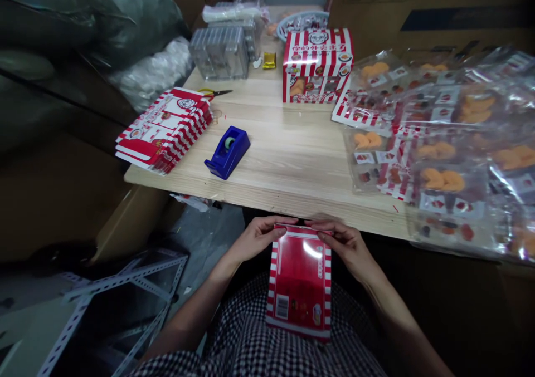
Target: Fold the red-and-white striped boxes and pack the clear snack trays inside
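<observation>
Left hand (257, 238): one, gripping the carton's upper left edge, forearm angled in from the left.
Carton (298, 282): one, red-and-white striped, held upright between both hands above the lap.
Right hand (346, 249): one, gripping the upper right edge, fingers curled over it.
Ahead of the hands: one flat stack (165, 129) of printed cartons, one scissors (213, 93), one blue tape dispenser (228, 151), one built box (317, 65), many clear bags (443, 154).
Surface: pale wood tabletop (284, 171).
Room: metal rack (121, 304) on the floor, left of the hands; cardboard boxes (418, 9) beyond the tabletop.

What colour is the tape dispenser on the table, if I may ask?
The tape dispenser is blue, seen best in the head view.
</observation>
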`<state>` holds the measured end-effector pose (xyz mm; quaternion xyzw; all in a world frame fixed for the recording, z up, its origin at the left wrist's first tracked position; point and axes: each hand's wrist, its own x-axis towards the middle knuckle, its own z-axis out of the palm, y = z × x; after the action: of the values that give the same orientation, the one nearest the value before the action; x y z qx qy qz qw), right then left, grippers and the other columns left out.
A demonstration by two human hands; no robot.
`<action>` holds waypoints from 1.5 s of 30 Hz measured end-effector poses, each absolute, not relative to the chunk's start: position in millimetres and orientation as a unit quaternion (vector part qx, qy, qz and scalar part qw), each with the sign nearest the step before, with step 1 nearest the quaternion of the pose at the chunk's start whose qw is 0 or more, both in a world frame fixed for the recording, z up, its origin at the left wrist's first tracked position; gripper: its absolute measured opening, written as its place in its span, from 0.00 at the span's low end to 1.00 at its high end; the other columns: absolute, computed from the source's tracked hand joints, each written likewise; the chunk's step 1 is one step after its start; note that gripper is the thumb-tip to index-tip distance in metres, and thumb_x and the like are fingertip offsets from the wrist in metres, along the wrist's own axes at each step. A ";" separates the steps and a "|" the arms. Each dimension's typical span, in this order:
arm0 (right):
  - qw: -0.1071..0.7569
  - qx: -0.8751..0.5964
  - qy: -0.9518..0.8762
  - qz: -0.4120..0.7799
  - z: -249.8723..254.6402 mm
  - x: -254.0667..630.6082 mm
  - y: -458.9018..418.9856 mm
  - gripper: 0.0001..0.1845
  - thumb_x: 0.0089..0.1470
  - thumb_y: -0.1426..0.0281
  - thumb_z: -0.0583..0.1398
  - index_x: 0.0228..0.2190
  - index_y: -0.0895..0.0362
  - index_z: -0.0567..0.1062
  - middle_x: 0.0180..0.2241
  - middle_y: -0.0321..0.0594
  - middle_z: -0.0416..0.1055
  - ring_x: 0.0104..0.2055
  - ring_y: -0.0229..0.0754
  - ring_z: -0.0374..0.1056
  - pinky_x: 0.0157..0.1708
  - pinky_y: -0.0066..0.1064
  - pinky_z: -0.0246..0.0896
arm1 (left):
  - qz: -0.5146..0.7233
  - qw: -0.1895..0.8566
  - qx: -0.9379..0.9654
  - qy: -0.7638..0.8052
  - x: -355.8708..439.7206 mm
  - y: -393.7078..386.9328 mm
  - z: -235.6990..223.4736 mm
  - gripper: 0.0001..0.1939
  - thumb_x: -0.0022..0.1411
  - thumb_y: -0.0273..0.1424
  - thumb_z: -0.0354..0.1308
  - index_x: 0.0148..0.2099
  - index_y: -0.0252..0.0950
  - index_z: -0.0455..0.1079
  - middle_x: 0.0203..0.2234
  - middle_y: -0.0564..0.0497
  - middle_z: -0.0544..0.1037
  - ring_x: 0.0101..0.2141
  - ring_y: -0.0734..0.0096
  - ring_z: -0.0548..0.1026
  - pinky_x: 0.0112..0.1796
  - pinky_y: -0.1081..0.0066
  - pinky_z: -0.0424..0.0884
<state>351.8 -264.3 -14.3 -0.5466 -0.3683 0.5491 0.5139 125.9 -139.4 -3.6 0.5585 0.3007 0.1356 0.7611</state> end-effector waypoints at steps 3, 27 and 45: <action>0.513 -0.541 -0.374 0.551 -9.4 352.4 -261.3 0.06 0.60 0.65 0.64 0.40 0.46 0.82 0.49 0.39 0.79 0.55 0.47 0.71 0.56 0.44 0.64 | 0.146 0.741 0.590 0.284 126.1 -135.9 1.3 0.17 0.67 0.38 0.60 0.54 0.37 0.78 0.55 0.42 0.78 0.55 0.56 0.76 0.57 0.58 0.69; 0.435 -0.520 -0.391 0.623 16.8 370.7 -237.8 0.15 0.56 0.59 0.67 0.44 0.50 0.83 0.39 0.39 0.83 0.40 0.43 0.79 0.45 0.39 0.75 | 0.054 0.740 0.619 0.259 135.8 -106.4 27.5 0.16 0.64 0.36 0.63 0.52 0.37 0.79 0.45 0.44 0.84 0.41 0.65 0.82 0.44 0.67 0.74; 0.438 -0.538 -0.367 0.620 15.3 361.6 -235.9 0.10 0.52 0.62 0.69 0.34 0.54 0.84 0.31 0.37 0.82 0.31 0.38 0.76 0.33 0.29 0.71 | 0.052 0.685 0.670 0.283 141.7 -109.9 24.0 0.12 0.62 0.33 0.63 0.46 0.37 0.82 0.37 0.46 0.85 0.33 0.70 0.80 0.35 0.72 0.73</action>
<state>361.6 -235.9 15.3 -0.5379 -0.3667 0.6198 0.4381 141.7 -109.9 24.0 0.6696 0.2826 0.0519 0.6849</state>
